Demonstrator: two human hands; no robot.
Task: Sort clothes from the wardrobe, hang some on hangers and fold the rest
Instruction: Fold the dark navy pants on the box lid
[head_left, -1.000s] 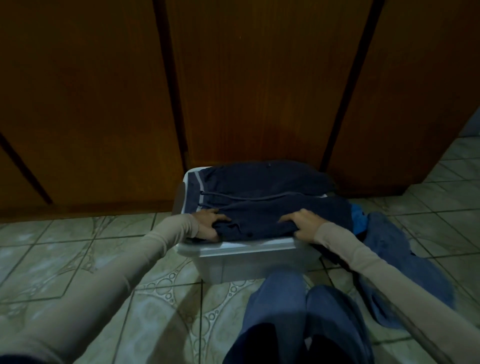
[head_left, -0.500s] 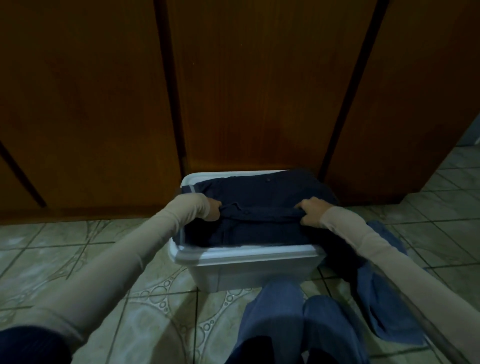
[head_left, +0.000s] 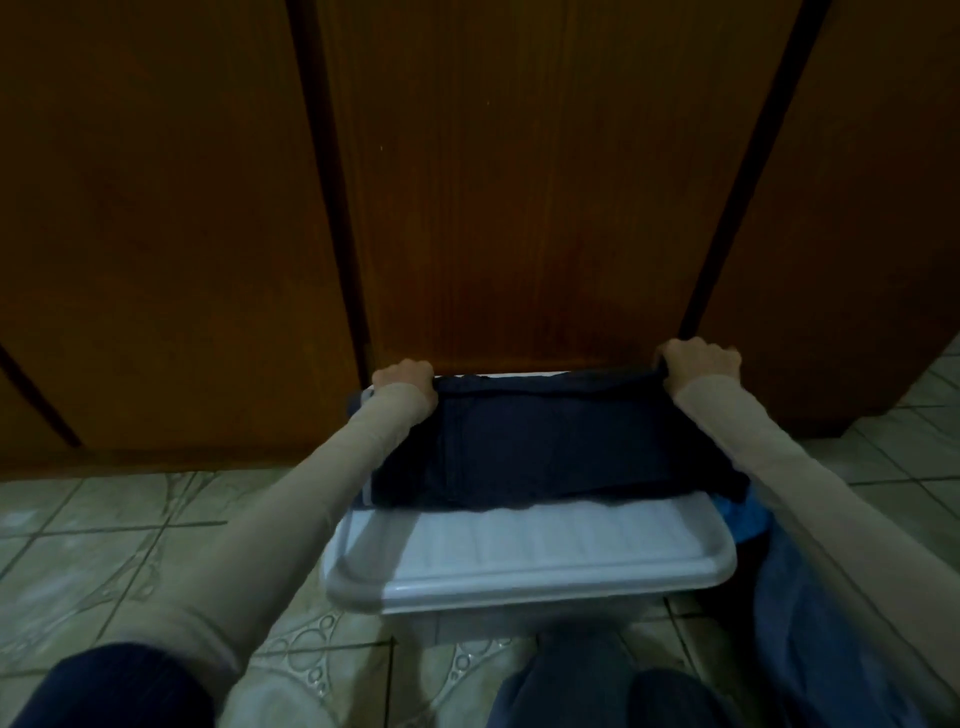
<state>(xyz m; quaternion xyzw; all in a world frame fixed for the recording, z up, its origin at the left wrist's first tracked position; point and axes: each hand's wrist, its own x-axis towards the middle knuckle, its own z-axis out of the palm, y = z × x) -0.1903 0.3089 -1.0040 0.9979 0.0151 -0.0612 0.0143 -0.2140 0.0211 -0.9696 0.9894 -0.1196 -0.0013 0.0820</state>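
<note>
Gripping the far edge of the dark blue garment (head_left: 550, 447), our left hand (head_left: 404, 378) at ten o'clock and our right hand (head_left: 701, 364) at one o'clock have their fingers curled round its two corners, stretching it taut. It lies over the far half of the white lidded bin (head_left: 545, 551), whose near half shows bare. We judge this fold half made. More blue cloth (head_left: 831, 623) lies heaped on the tiled floor (head_left: 104, 545) at four o'clock, seemingly unsorted. No hangers show before the wardrobe doors (head_left: 519, 182).
</note>
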